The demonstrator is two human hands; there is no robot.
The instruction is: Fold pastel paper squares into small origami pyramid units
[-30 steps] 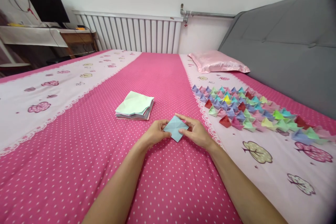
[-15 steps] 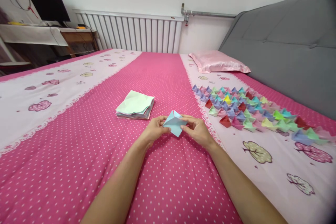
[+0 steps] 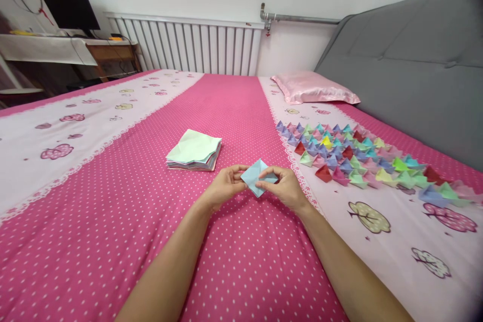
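A small light blue square of folded paper (image 3: 252,177), turned corner-up, is held just above the bed between my hands. My right hand (image 3: 285,188) pinches its right side, with the thumb and a fingertip on the front face. At the paper's left corner my left hand (image 3: 225,187) has its fingers curled close, partly behind the edge; the exact contact there is hard to see. A stack of square paper sheets (image 3: 194,148), pale green on top, lies beyond my left hand.
Rows of folded paper boats (image 3: 339,153) in many colours cover the bedspread (image 3: 158,241) at the right. A pink pillow (image 3: 313,88) rests near the grey headboard (image 3: 407,55). Behind the bed are a white radiator (image 3: 188,45) and a desk with a monitor (image 3: 68,7).
The folded blue paper has shifted a little to the right and turned slightly. My left thumb has slid off its front face, while the right fingers now reach further over it.
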